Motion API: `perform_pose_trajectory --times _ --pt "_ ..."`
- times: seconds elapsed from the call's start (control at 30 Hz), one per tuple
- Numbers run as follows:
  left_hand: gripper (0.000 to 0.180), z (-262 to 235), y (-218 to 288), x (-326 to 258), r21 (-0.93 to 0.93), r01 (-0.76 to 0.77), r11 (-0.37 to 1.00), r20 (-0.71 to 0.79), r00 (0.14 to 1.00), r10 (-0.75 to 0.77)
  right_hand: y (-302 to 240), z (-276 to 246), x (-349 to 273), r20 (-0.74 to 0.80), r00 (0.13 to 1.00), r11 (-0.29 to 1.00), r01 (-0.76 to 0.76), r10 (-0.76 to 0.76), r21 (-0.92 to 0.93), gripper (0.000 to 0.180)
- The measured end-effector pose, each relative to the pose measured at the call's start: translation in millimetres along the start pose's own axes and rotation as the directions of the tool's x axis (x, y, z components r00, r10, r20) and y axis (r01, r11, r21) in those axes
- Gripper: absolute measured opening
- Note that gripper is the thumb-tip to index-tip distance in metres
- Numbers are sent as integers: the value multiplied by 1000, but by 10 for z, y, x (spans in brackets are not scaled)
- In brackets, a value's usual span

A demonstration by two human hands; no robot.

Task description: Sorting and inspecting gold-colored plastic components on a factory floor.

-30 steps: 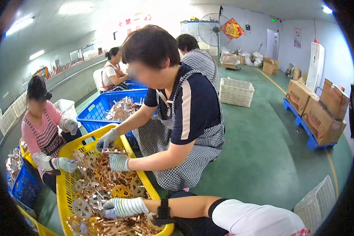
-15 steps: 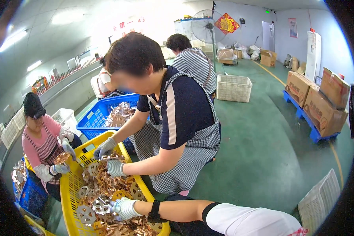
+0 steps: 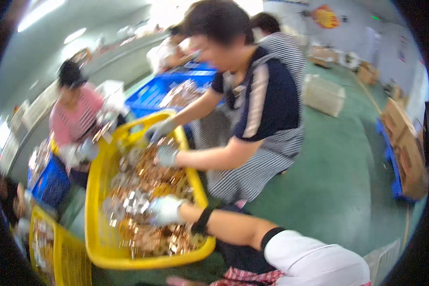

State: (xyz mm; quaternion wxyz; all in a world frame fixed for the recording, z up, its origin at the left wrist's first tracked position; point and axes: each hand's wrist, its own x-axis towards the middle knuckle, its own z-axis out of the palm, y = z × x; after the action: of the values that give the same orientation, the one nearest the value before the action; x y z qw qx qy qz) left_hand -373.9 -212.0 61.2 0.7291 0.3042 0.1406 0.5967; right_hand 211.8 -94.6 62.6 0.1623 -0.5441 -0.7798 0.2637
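My right hand point(image 3: 167, 210), in a pale knit glove, reaches into a yellow plastic basket point(image 3: 91, 214) heaped with metal parts. Its fingers are closed at the edge of a silver metal part point(image 3: 137, 202) with cut-out shapes; motion blur softens the fingertips. Copper-coloured metal pieces point(image 3: 152, 240) and an orange-yellow part point(image 3: 162, 191) lie around the hand. My left hand is out of the picture. Across the basket, a co-worker in a checked apron has both gloved hands point(image 3: 163, 145) over the same heap.
A person in pink point(image 3: 76, 114) at the left holds a metal part. Blue baskets point(image 3: 148, 97) of parts stand behind, and another yellow basket point(image 3: 57, 252) at lower left. Cartons point(image 3: 400, 138) sit on a blue pallet point(image 3: 391, 162) at right, beyond a white crate point(image 3: 325, 95).
The whole view has shifted and tilted, so the basket sits higher and shows its near rim. My right hand stays at the silver metal part in the heap.
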Motion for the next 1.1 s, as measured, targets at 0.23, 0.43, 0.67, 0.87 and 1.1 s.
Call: perform_pose_trajectory --times 0.23,0.43,0.67,0.87,1.1 --pt "17 1157 -1870 2554 105 -125 987 -168 975 142 871 370 366 29 981 976 -187 191 -108 43" --pt "12 695 -2267 2833 -94 18 995 -482 874 -61 507 481 533 245 946 975 -221 213 6 47" --pt "14 907 -2003 2881 -57 -83 995 -396 917 54 785 752 1421 109 952 949 -266 286 -168 55" --pt "18 828 -1916 2862 -164 -27 986 -368 929 -36 1239 1142 1865 -189 825 698 -554 532 -454 48" --pt "12 856 -2011 2984 -115 24 993 -313 948 -60 1186 893 1767 119 908 867 -334 401 -369 36"
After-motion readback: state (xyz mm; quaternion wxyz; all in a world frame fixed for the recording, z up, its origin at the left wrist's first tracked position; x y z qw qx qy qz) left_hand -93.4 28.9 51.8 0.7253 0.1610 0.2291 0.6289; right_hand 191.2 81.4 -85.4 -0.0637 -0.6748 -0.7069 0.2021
